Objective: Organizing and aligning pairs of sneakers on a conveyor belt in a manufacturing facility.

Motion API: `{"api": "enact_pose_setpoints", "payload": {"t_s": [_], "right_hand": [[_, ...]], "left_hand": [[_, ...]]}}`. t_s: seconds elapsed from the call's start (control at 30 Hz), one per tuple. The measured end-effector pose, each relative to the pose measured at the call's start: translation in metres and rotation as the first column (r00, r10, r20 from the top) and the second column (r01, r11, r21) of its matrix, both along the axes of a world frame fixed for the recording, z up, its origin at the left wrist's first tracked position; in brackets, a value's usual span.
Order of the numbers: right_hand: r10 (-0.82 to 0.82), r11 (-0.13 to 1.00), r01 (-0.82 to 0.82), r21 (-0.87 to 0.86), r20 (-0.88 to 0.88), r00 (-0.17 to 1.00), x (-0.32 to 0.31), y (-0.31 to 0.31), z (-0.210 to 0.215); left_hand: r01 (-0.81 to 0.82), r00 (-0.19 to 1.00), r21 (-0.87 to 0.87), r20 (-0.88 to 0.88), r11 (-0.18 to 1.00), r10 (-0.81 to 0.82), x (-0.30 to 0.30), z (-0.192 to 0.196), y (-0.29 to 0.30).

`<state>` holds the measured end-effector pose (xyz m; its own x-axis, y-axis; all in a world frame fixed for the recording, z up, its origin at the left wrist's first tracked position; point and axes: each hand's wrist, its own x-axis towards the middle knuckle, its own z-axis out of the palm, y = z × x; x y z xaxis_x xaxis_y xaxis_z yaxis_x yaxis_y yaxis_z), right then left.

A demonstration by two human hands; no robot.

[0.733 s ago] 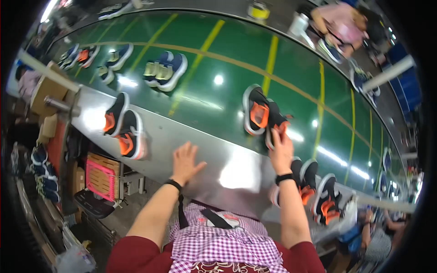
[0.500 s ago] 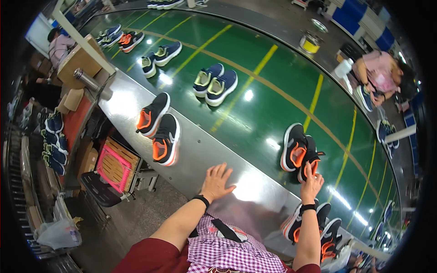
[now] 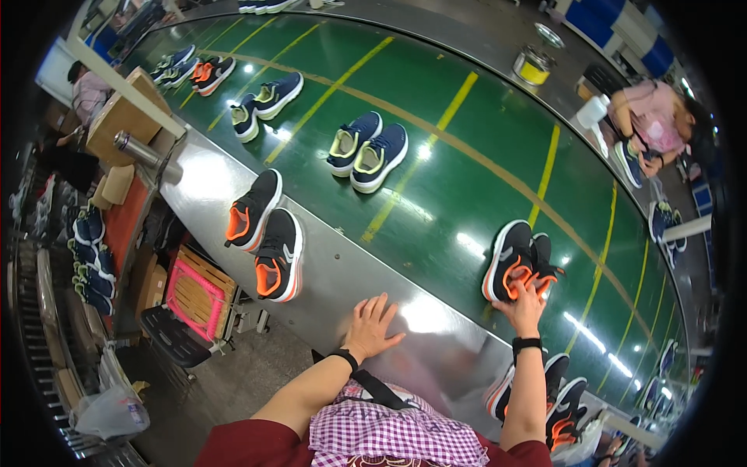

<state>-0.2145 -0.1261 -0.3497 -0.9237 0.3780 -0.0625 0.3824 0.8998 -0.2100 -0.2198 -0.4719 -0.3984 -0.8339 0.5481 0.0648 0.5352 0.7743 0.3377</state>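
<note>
My right hand (image 3: pixel 524 305) reaches onto the green conveyor belt (image 3: pixel 436 156) and its fingers touch the heel of a black and orange sneaker (image 3: pixel 507 261), one of a pair; its mate (image 3: pixel 542 259) lies just to the right. My left hand (image 3: pixel 370 327) rests flat, fingers spread, on the shiny steel edge (image 3: pixel 342 272) of the belt and holds nothing. Another black and orange pair (image 3: pixel 264 233) lies to the left, half on the steel edge.
Navy and yellow sneaker pairs (image 3: pixel 366 148) ride further along the belt. A person in pink (image 3: pixel 654 124) works at the far side. More black and orange shoes (image 3: pixel 556 393) sit by my right elbow. A pink stool (image 3: pixel 194 292) and shoe racks (image 3: pixel 85 257) stand at left.
The view has swung so the belt's shoes sit further right. My right hand stays on the black and orange sneaker, and my left hand stays on the steel edge.
</note>
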Motion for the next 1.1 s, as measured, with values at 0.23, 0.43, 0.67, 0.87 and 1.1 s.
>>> {"api": "enact_pose_setpoints", "payload": {"t_s": [0.23, 0.43, 0.67, 0.87, 1.1], "right_hand": [[-0.109, 0.964, 0.091, -0.249, -0.060, 0.992, 0.033, -0.048, 0.025], [-0.130, 0.990, 0.130, -0.050, 0.008, 0.992, 0.100, -0.173, 0.056], [-0.307, 0.951, 0.295, 0.093, 0.165, 0.937, 0.123, -0.287, 0.036], [-0.300, 0.954, 0.294, 0.067, 0.126, 0.946, 0.127, -0.286, 0.027], [-0.373, 0.928, 0.367, 0.068, 0.186, 0.909, 0.139, -0.282, 0.016]], "left_hand": [[0.046, 0.997, 0.037, 0.052, 0.998, -0.048, 0.000, 0.001, -0.008], [0.278, 0.879, 0.417, 0.252, 0.865, -0.404, -0.046, 0.040, -0.086], [-0.104, 0.994, 0.402, 0.027, 0.910, 0.102, -0.123, 0.103, -0.222], [-0.076, 0.989, -0.015, -0.129, 0.997, 0.074, -0.178, 0.081, -0.276], [0.167, 0.985, 0.087, -0.058, 0.982, -0.162, -0.128, 0.093, -0.271]]}}
